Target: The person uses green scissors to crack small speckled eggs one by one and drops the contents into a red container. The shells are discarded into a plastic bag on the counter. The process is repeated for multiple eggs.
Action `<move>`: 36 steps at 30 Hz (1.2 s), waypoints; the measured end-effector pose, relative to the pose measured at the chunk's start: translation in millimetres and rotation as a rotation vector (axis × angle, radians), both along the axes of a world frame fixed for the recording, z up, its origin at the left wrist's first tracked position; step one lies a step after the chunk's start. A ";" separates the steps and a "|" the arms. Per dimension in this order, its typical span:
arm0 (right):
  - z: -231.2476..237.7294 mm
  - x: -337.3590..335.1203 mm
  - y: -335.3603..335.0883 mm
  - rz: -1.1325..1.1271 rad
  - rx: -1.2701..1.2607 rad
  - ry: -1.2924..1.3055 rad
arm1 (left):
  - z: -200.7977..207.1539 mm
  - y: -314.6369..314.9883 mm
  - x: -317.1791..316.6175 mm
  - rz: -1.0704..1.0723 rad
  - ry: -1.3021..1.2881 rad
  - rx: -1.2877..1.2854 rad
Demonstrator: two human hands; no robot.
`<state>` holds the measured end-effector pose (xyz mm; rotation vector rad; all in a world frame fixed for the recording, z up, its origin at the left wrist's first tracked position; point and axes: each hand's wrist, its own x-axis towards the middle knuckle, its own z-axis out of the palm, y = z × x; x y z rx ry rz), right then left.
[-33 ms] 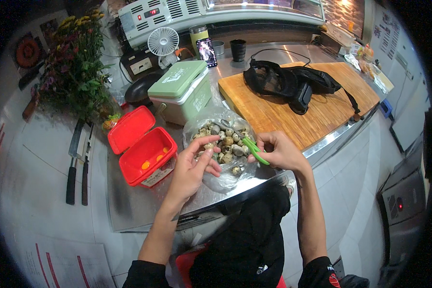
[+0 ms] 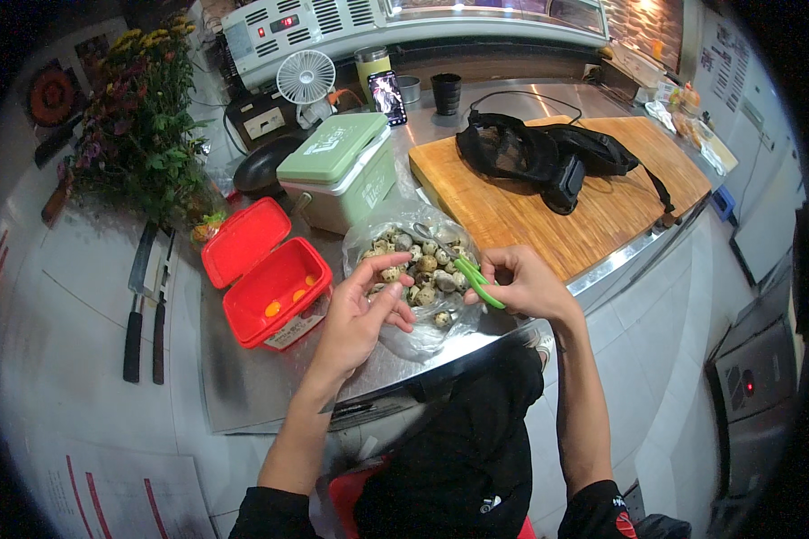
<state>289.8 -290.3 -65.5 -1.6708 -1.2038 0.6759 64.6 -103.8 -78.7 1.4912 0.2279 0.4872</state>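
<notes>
A left hand (image 2: pixel 358 319), fingers loosely curled, perhaps empty, and a right hand (image 2: pixel 523 286) grasping green-handled scissors (image 2: pixel 477 283) flank a plastic bag (image 2: pixel 412 346); speckled eggs (image 2: pixel 428 264) inside look light, brittle, best cradled mid-shell. Behind it, leftward: a green cooler (image 2: pixel 364 190).

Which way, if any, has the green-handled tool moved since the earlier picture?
No: the green-handled tool, in the right hand, shows no visible shift either way against the wooden board.
</notes>
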 end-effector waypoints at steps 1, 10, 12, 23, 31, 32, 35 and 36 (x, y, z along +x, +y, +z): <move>-1.0 -0.2 0.1 -0.002 -0.003 0.010 | 0.4 0.0 -0.6 0.000 0.018 0.007; 10.3 -1.6 1.3 -0.002 -0.078 -0.155 | 5.2 2.1 4.1 0.181 0.090 0.540; 17.0 -9.2 -0.4 -0.005 -0.088 -0.358 | 2.9 -2.0 4.0 0.312 -0.078 0.719; 38.7 -57.5 -1.2 -0.036 -0.197 -0.835 | -19.6 -0.6 8.8 0.344 -0.008 0.357; 40.1 -62.3 2.9 0.016 -0.240 -0.921 | -23.5 -2.9 9.8 0.389 -0.050 0.349; 39.2 -62.2 3.5 0.025 -0.248 -0.918 | -24.3 -3.1 9.3 0.398 -0.050 0.359; 36.2 -61.9 4.0 0.045 -0.239 -0.917 | -26.2 -3.6 9.3 0.425 -0.085 0.316; 35.3 -61.5 3.6 0.050 -0.234 -0.915 | -26.5 -3.9 8.9 0.420 -0.083 0.338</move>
